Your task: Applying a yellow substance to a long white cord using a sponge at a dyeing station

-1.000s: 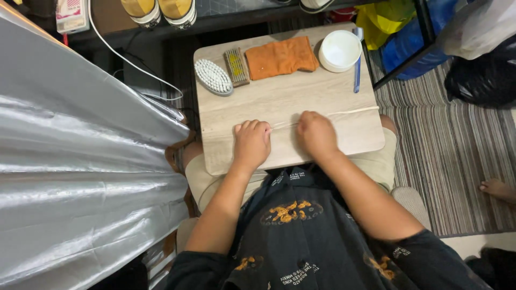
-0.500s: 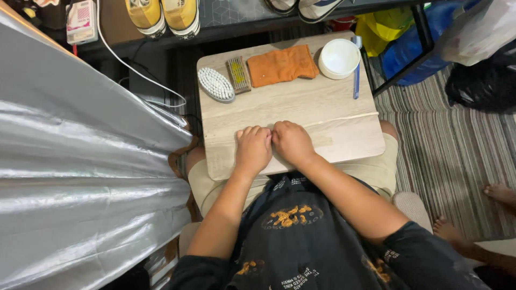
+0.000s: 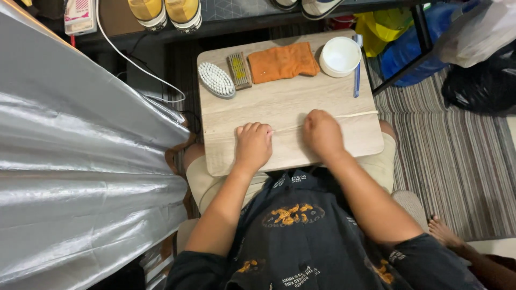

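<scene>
A light wooden board [image 3: 290, 102] lies across my lap. Both hands rest on its near half with the fingers curled down. A thin pale cord [image 3: 357, 114] runs across the board from my left hand [image 3: 253, 146], under my right hand [image 3: 322, 134], to the board's right edge. Each hand pinches this cord, and the hands are about a hand's width apart. Along the far edge lie a white oval brush [image 3: 216, 79], a small rectangular brush [image 3: 239, 70], an orange cloth [image 3: 282, 62], a white bowl [image 3: 339, 56] and a blue stick-like tool [image 3: 356, 75].
A silver sheet [image 3: 80, 177] fills the left side. A pair of yellow shoes [image 3: 164, 11] stands beyond the board, and a white cable [image 3: 134, 64] trails nearby. At the right are a striped rug [image 3: 457, 156], a black bag [image 3: 478, 80] and a bare foot [image 3: 443, 231].
Half a second ago my hands were together at the board's middle. They have since moved apart along the cord, the right hand going rightward.
</scene>
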